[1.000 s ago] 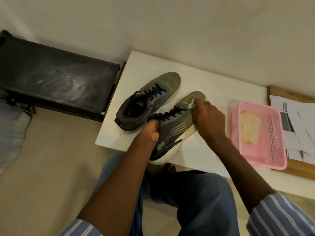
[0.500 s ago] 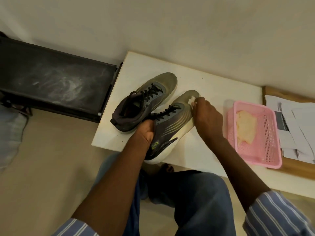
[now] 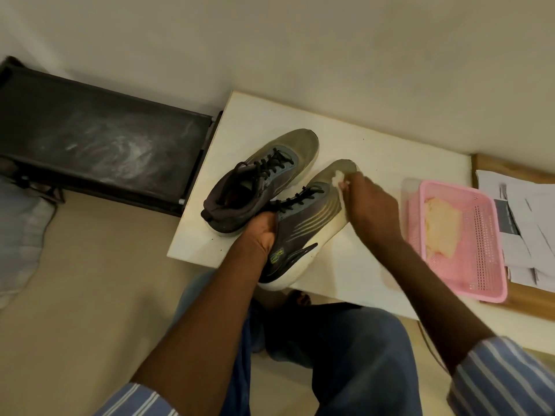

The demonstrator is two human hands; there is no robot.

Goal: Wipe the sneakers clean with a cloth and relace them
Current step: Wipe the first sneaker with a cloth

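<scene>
Two grey-olive sneakers with black laces are on the white table [image 3: 375, 163]. The left sneaker [image 3: 264, 178] lies flat. The right sneaker [image 3: 309, 217] is tilted on its side, heel over the table's front edge. My left hand [image 3: 261, 232] grips this sneaker at its collar. My right hand [image 3: 372, 205] pinches a small white cloth [image 3: 339, 178] and presses it against the toe area of the tilted sneaker.
A pink plastic basket [image 3: 480, 265] with a yellowish cloth [image 3: 441, 229] inside stands right of the sneakers. Papers [image 3: 528, 217] lie on a wooden board at the far right. A black dusty bench [image 3: 99, 142] stands left of the table. My knees are below the table edge.
My right hand has slid with the cloth from the toe tip a little along the sneaker's side. The left hand keeps its hold.
</scene>
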